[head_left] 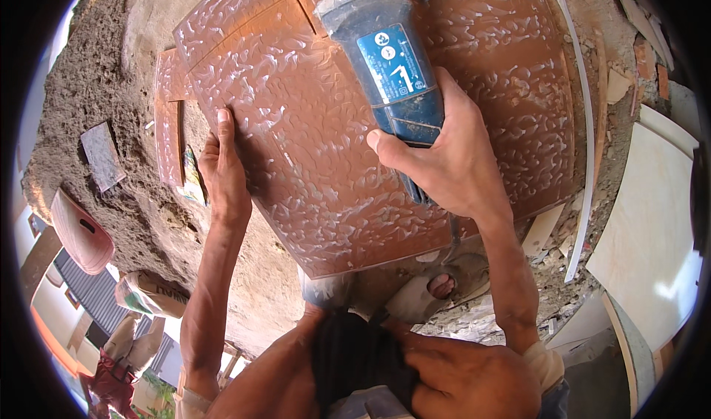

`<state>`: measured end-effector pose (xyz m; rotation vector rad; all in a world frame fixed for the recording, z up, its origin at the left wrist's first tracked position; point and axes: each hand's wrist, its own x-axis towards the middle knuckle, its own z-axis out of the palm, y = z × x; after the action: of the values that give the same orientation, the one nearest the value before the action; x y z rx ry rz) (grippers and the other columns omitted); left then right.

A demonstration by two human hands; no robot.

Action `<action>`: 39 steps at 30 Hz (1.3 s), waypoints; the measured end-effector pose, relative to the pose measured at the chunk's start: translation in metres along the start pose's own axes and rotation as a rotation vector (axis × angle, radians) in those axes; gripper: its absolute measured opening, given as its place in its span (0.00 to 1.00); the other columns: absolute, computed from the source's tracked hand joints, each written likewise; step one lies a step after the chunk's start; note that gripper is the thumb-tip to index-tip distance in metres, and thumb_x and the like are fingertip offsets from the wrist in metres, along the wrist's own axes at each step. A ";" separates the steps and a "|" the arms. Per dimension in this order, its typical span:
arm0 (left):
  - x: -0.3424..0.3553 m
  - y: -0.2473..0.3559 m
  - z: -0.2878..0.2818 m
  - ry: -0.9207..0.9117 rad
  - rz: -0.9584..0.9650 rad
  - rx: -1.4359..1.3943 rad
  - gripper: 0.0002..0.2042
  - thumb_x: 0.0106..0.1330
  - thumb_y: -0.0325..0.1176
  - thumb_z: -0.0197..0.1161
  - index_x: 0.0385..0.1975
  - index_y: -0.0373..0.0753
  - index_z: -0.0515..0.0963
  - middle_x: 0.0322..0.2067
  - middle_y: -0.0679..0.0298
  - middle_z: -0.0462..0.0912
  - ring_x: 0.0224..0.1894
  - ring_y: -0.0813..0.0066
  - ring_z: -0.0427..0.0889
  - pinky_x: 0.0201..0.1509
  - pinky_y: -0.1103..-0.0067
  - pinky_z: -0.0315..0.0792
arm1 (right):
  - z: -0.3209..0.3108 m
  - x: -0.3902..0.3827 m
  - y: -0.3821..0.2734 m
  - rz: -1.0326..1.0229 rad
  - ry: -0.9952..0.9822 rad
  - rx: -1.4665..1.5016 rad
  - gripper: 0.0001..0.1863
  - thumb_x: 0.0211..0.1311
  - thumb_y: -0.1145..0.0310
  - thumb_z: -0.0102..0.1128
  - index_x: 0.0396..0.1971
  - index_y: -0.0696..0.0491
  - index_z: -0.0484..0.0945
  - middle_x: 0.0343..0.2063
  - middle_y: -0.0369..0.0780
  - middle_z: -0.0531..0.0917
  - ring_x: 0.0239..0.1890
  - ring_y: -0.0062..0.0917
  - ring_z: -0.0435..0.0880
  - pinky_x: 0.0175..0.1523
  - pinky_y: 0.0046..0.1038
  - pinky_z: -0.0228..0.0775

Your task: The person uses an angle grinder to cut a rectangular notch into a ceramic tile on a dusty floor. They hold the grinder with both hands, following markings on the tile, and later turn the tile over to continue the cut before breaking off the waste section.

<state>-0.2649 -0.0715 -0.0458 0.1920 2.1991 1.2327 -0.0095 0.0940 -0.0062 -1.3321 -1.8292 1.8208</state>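
A large reddish-brown tile [311,130], back side up with raised whitish ridges, lies on the ground in front of me. My right hand [444,163] grips the blue body of an angle grinder [389,56], whose head sits at the tile's far part beside a cut line. My left hand [226,171] lies flat with fingers together, pressing down on the tile's left edge. The grinder's disc is hidden at the top of the picture.
Brown tile offcuts [169,126] lie left of the big tile on sandy ground. A small grey slab [102,154] and a pink plastic stool [80,230] are further left. Pale tiles [648,234], white strips [585,145] and rubble lie to the right. My foot [442,286] shows below the tile.
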 end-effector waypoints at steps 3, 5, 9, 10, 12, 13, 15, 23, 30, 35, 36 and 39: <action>-0.001 0.002 -0.002 -0.026 -0.023 -0.010 0.21 0.83 0.57 0.65 0.35 0.45 0.83 0.24 0.78 0.82 0.22 0.93 0.74 0.23 0.87 0.65 | 0.001 0.003 0.003 -0.019 0.004 -0.008 0.29 0.56 0.61 0.82 0.51 0.61 0.79 0.36 0.45 0.88 0.37 0.32 0.90 0.49 0.39 0.84; 0.000 0.004 -0.004 -0.045 -0.051 -0.013 0.21 0.83 0.56 0.65 0.35 0.45 0.83 0.25 0.77 0.83 0.22 0.93 0.75 0.23 0.87 0.66 | 0.002 0.004 0.006 -0.028 0.003 0.005 0.28 0.59 0.62 0.82 0.53 0.59 0.80 0.35 0.38 0.85 0.36 0.23 0.85 0.45 0.32 0.82; 0.000 0.003 -0.003 -0.041 -0.059 -0.009 0.21 0.83 0.56 0.66 0.36 0.44 0.84 0.25 0.78 0.83 0.22 0.93 0.75 0.24 0.88 0.67 | 0.003 0.004 0.008 -0.028 0.010 -0.010 0.28 0.59 0.61 0.83 0.53 0.59 0.81 0.36 0.38 0.86 0.36 0.22 0.85 0.44 0.32 0.82; 0.002 0.000 -0.008 -0.051 -0.062 -0.005 0.21 0.83 0.56 0.66 0.37 0.44 0.84 0.26 0.78 0.83 0.23 0.93 0.75 0.24 0.88 0.67 | 0.002 0.004 0.007 -0.033 0.012 -0.009 0.28 0.59 0.61 0.83 0.54 0.59 0.81 0.36 0.38 0.86 0.36 0.22 0.85 0.44 0.31 0.82; 0.005 -0.003 -0.011 -0.060 -0.063 -0.001 0.20 0.83 0.55 0.66 0.37 0.44 0.84 0.26 0.78 0.83 0.23 0.93 0.75 0.25 0.88 0.67 | 0.002 0.005 0.008 -0.049 0.015 -0.005 0.28 0.59 0.61 0.83 0.54 0.59 0.81 0.36 0.38 0.86 0.36 0.22 0.85 0.44 0.31 0.82; 0.006 -0.004 -0.011 -0.059 -0.060 -0.002 0.20 0.83 0.55 0.66 0.38 0.44 0.85 0.26 0.79 0.83 0.24 0.93 0.75 0.26 0.88 0.68 | 0.001 0.006 0.010 -0.059 0.015 0.000 0.28 0.59 0.61 0.83 0.54 0.59 0.81 0.36 0.38 0.86 0.36 0.22 0.85 0.44 0.31 0.82; 0.005 -0.003 -0.009 -0.059 -0.057 -0.007 0.20 0.83 0.55 0.66 0.38 0.44 0.85 0.27 0.79 0.83 0.24 0.94 0.75 0.26 0.88 0.68 | 0.001 0.006 0.012 -0.064 0.012 0.005 0.28 0.59 0.62 0.82 0.54 0.59 0.81 0.36 0.38 0.86 0.36 0.22 0.85 0.44 0.31 0.82; 0.006 -0.006 -0.011 -0.052 -0.056 -0.021 0.18 0.83 0.55 0.66 0.39 0.47 0.86 0.27 0.80 0.83 0.24 0.94 0.74 0.26 0.89 0.66 | 0.002 0.005 0.011 -0.061 0.008 0.006 0.27 0.59 0.64 0.82 0.54 0.59 0.81 0.35 0.37 0.85 0.36 0.21 0.84 0.45 0.30 0.81; 0.003 -0.004 -0.008 -0.042 -0.061 -0.017 0.18 0.83 0.55 0.66 0.37 0.47 0.84 0.26 0.80 0.83 0.24 0.95 0.75 0.25 0.89 0.66 | 0.002 0.005 0.015 -0.061 0.002 0.008 0.27 0.60 0.63 0.82 0.54 0.59 0.81 0.35 0.37 0.85 0.35 0.20 0.85 0.43 0.29 0.82; 0.002 -0.005 -0.009 -0.060 -0.055 -0.014 0.18 0.84 0.55 0.65 0.37 0.48 0.84 0.25 0.80 0.82 0.22 0.95 0.75 0.23 0.88 0.67 | 0.001 0.006 0.015 -0.070 -0.001 -0.001 0.26 0.61 0.63 0.81 0.53 0.60 0.80 0.34 0.38 0.86 0.33 0.21 0.87 0.40 0.29 0.83; 0.002 -0.005 -0.009 -0.058 -0.056 -0.012 0.18 0.84 0.55 0.65 0.37 0.48 0.84 0.25 0.80 0.82 0.22 0.95 0.75 0.23 0.88 0.67 | 0.001 0.006 0.015 -0.066 -0.004 0.008 0.26 0.61 0.63 0.81 0.53 0.60 0.80 0.34 0.38 0.86 0.33 0.21 0.88 0.40 0.29 0.83; 0.001 -0.004 -0.008 -0.054 -0.060 -0.012 0.18 0.84 0.55 0.65 0.36 0.48 0.84 0.25 0.80 0.82 0.22 0.95 0.75 0.23 0.88 0.66 | 0.002 0.006 0.014 -0.057 -0.011 0.020 0.25 0.62 0.64 0.80 0.54 0.60 0.80 0.33 0.38 0.86 0.32 0.21 0.88 0.39 0.28 0.83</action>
<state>-0.2700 -0.0791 -0.0466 0.1516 2.1351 1.1936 -0.0080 0.0944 -0.0211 -1.2522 -1.8303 1.8159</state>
